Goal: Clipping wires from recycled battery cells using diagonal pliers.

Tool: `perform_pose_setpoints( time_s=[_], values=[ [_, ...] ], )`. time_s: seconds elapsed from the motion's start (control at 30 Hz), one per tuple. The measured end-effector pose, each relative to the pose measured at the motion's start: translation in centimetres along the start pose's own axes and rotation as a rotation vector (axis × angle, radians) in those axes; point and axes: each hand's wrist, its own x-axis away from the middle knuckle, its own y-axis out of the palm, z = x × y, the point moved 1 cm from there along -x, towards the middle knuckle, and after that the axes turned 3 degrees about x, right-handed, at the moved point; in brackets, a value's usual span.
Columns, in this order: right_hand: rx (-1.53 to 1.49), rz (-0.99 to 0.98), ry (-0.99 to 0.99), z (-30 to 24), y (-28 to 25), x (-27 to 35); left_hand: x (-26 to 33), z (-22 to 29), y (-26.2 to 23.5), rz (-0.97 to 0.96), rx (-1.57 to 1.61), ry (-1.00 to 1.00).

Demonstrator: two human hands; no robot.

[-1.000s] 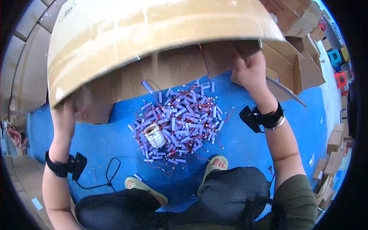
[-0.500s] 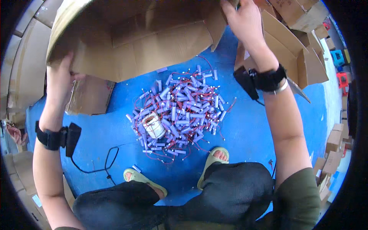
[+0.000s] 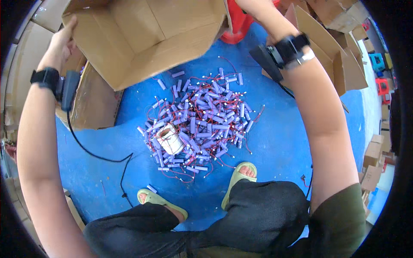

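I hold a large open cardboard box (image 3: pixel 146 34) raised at the top of the view, its opening facing me. My left hand (image 3: pixel 60 43) grips its left edge. My right hand is cut off by the top edge; only its wrist with a black band (image 3: pixel 292 45) shows, reaching to the box's right side. Below the box, on the blue floor (image 3: pixel 279 146), lies a pile of small purple cylinders with red wires (image 3: pixel 202 120). A white roll (image 3: pixel 169 139) rests in the pile's left part.
A flattened cardboard piece (image 3: pixel 92 105) lies left of the pile. Open cardboard boxes (image 3: pixel 335 56) stand at the right, more small ones at the far right. A black cable (image 3: pixel 99 157) runs over the floor. My feet in green sandals (image 3: pixel 236 180) sit below the pile.
The box has been lifted up and tipped back, from covering the pile's top to high in the view. Both arms rose with it, and the whole pile shows.
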Motion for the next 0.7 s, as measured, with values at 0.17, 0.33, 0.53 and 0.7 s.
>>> perform_pose_setpoints(
  time_s=[0.17,0.33,0.53,0.7],
  values=[
    [-0.016,0.044,-0.291,-2.2,-2.0,7.0,-2.9,1.2,0.5,-0.053,0.034,0.244],
    [0.022,-0.173,-0.121,1.9,-4.0,12.3,13.8,-4.0,8.1,-0.077,-0.686,1.569],
    [0.140,-0.292,0.245,0.6,-7.3,17.6,8.1,-8.9,10.3,-0.351,-1.225,0.981],
    [0.324,-0.271,0.244,-1.6,-12.5,21.8,7.0,-2.2,5.6,-0.402,-1.024,1.008]
  ],
)
